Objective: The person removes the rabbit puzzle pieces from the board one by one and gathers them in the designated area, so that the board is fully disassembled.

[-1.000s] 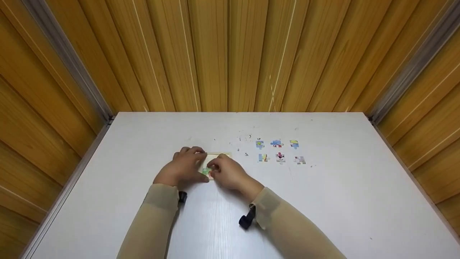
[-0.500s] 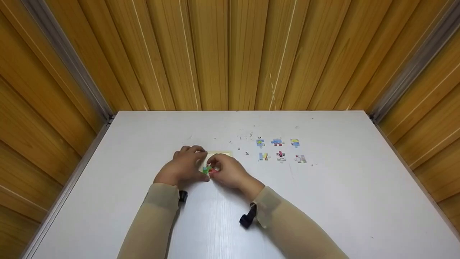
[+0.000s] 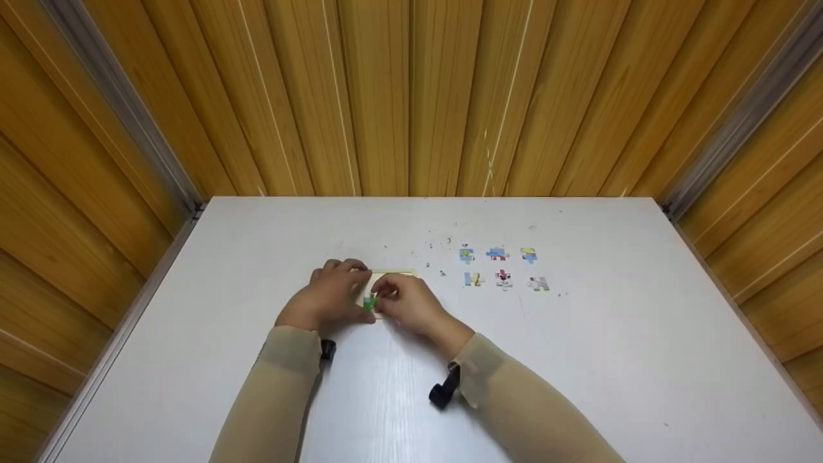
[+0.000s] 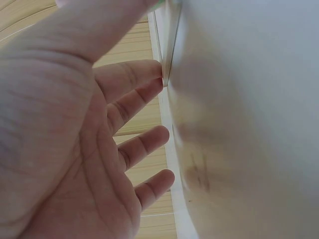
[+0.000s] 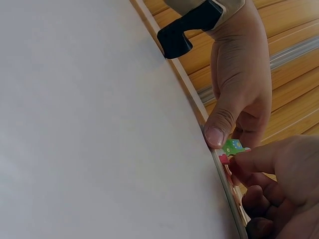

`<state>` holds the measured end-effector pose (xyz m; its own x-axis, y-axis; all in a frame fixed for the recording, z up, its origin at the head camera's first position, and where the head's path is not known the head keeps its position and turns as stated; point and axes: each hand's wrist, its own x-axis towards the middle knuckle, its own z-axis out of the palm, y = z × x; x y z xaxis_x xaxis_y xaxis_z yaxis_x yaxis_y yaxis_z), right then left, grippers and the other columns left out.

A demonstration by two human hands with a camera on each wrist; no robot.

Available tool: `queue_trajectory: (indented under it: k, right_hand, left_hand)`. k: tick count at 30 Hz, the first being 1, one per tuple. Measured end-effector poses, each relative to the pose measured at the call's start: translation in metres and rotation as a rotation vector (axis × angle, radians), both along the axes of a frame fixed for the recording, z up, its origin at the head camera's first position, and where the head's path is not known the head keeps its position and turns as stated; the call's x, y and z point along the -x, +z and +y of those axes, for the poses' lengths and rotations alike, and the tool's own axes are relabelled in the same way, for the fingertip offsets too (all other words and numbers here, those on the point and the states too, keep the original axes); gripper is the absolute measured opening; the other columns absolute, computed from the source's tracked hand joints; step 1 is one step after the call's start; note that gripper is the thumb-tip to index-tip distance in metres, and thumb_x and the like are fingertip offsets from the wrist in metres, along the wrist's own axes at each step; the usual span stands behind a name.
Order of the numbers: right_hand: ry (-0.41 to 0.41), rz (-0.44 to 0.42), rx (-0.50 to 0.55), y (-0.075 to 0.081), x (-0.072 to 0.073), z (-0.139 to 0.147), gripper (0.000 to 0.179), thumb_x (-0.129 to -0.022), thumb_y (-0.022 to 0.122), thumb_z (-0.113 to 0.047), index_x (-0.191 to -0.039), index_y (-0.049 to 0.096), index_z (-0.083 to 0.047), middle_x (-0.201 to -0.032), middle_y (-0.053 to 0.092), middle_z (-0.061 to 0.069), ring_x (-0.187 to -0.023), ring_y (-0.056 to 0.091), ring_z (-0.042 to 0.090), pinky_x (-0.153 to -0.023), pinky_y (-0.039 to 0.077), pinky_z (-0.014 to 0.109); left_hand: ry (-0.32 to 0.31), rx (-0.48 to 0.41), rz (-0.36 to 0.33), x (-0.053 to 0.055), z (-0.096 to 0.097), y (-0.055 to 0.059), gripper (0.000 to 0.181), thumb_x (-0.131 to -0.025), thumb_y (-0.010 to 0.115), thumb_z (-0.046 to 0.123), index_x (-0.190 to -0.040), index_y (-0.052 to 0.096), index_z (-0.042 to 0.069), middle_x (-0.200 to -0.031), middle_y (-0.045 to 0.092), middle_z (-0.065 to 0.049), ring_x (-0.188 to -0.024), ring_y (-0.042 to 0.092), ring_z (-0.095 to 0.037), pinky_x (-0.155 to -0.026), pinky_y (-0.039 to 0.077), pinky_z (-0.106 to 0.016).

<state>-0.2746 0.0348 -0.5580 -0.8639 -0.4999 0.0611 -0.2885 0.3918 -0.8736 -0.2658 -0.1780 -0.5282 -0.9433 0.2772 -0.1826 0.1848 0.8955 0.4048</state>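
Note:
A shallow, pale puzzle tray (image 3: 393,271) lies on the white table between both hands. My left hand (image 3: 326,294) holds its left end, thumb at the front edge and index and middle fingertips (image 4: 154,69) at the far corner. The other two fingers extend free of it. A green puzzle piece (image 3: 368,301) sits in the tray's near left corner, beside the left thumb (image 5: 217,134). My right hand (image 3: 411,305) pinches a pink-red puzzle piece (image 5: 224,159) right beside the green one. The right fingers cover most of that piece.
Several loose puzzle pieces (image 3: 503,278) lie in two rows to the right of the tray. Small dark specks (image 3: 442,273) dot the table behind and beside it. Wood-patterned panels (image 3: 437,96) rise at the back and sides. A black camera mount (image 3: 442,393) hangs from the right wrist.
The right fingers have shifted slightly at the tray's near left part, and less of the pink-red piece shows now. The left hand has kept its place. The head view has shifted slightly.

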Motion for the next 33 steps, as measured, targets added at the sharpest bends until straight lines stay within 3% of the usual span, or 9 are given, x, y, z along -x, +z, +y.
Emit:
queue_trajectory:
  k: [11,15,21,27,33]
  right_hand:
    - [-0.014,-0.171,0.132,0.0,0.004,0.012,0.017,-0.103,0.074,0.0,-0.119,0.077,0.001,-0.106,0.082,0.018,-0.075,0.068,0.009,-0.06,0.049,0.018]
    - [0.002,-0.187,0.106,0.003,0.004,0.024,0.019,-0.101,0.075,-0.001,-0.119,0.077,0.002,-0.106,0.081,0.017,-0.079,0.066,0.008,-0.066,0.052,0.018]
    - [-0.002,-0.132,0.028,0.014,0.009,0.056,0.019,-0.101,0.078,-0.007,-0.118,0.079,0.0,-0.109,0.081,0.015,-0.092,0.067,0.009,-0.079,0.053,0.021]
    - [-0.062,-0.128,0.021,0.029,0.012,0.094,0.014,-0.101,0.08,-0.008,-0.113,0.08,0.0,-0.104,0.081,0.01,-0.09,0.068,0.011,-0.078,0.057,0.023]
    - [-0.113,-0.201,0.082,0.037,0.009,0.126,0.013,-0.103,0.078,-0.005,-0.114,0.078,0.001,-0.104,0.082,0.007,-0.091,0.075,0.014,-0.075,0.06,0.025]
  left_hand:
    - [0.017,-0.022,-0.008,0.0,0.006,-0.006,0.091,-0.086,0.1,0.044,-0.165,0.061,0.02,-0.172,0.052,-0.001,-0.16,0.042,-0.041,-0.126,0.045,-0.068]
    - [0.029,-0.024,-0.014,-0.003,0.007,-0.011,0.093,-0.084,0.102,0.043,-0.164,0.061,0.02,-0.171,0.053,-0.001,-0.159,0.043,-0.041,-0.126,0.044,-0.067]
    - [0.045,-0.054,-0.023,-0.003,0.01,-0.01,0.092,-0.083,0.103,0.041,-0.163,0.063,0.021,-0.171,0.052,0.0,-0.16,0.04,-0.039,-0.129,0.041,-0.066]
    - [0.04,-0.065,-0.018,0.0,0.012,-0.007,0.093,-0.081,0.104,0.037,-0.163,0.063,0.021,-0.172,0.052,-0.001,-0.161,0.039,-0.038,-0.131,0.038,-0.065]
    - [0.027,-0.049,-0.016,0.0,0.013,-0.007,0.093,-0.082,0.104,0.038,-0.164,0.062,0.021,-0.172,0.052,-0.002,-0.161,0.039,-0.037,-0.131,0.038,-0.063]
